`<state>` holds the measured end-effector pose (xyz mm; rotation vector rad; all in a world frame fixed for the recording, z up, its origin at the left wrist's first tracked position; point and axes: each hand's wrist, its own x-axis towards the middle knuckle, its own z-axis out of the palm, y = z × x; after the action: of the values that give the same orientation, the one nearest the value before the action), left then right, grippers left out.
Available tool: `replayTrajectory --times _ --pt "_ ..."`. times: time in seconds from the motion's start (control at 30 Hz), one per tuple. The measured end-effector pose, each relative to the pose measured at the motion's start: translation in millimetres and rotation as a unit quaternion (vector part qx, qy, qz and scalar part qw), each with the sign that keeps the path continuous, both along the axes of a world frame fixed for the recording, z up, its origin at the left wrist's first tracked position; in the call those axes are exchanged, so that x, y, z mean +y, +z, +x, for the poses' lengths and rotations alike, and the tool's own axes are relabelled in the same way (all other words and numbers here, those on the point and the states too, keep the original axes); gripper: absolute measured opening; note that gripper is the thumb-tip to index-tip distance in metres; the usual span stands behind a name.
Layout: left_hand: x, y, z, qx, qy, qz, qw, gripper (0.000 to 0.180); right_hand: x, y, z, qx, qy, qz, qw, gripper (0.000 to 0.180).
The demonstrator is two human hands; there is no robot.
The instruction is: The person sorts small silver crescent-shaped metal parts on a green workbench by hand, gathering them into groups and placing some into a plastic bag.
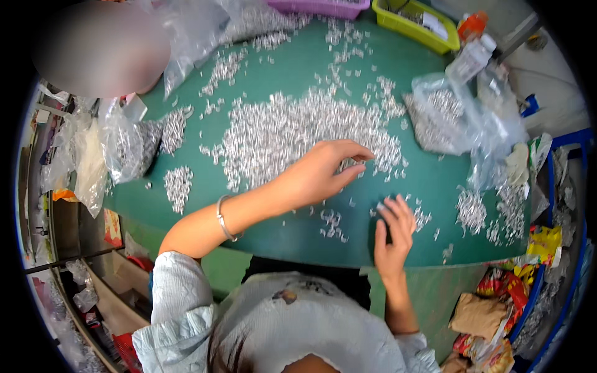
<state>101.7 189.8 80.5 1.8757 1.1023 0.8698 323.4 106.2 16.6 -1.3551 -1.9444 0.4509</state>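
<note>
A broad heap of small silvery curved metal pieces covers the middle of the green table. My left hand reaches over the heap's near right edge, its fingers bent and thumb apart, with nothing visible between them. To its right and nearer to me, my right hand is low over the tabletop, fingers loosely curled and thumb apart. A few of the same pieces lie by its fingertips, and I see none gripped. A small scattered cluster of pieces lies between my hands, near the table edge.
Clear plastic bags of pieces stand at right and left. Smaller piles lie at both sides. A yellow-green basket, a purple basket and a white bottle are at the back. Another person sits far left.
</note>
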Motion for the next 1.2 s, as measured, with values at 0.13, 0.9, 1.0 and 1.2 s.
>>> replayTrajectory --times 0.13,0.9,1.0,1.2 --pt "-72.6 -28.2 -4.3 0.123 0.004 0.071 0.990 0.029 -5.5 6.8 9.9 -0.035 -0.027 -0.008 0.999 0.026" --pt "-138.2 -59.1 -2.7 0.191 0.103 0.097 0.971 0.028 -26.7 26.1 -6.1 -0.232 0.201 -0.159 0.938 0.060" --pt "-145.0 -61.3 -5.1 0.207 0.097 0.102 0.968 0.030 -33.2 28.2 1.1 -0.210 0.218 -0.170 0.938 0.062" --pt "-153.2 -64.6 -12.1 0.189 0.121 0.079 0.971 0.034 -46.7 20.1 -11.0 -0.174 0.236 -0.176 0.940 0.062"
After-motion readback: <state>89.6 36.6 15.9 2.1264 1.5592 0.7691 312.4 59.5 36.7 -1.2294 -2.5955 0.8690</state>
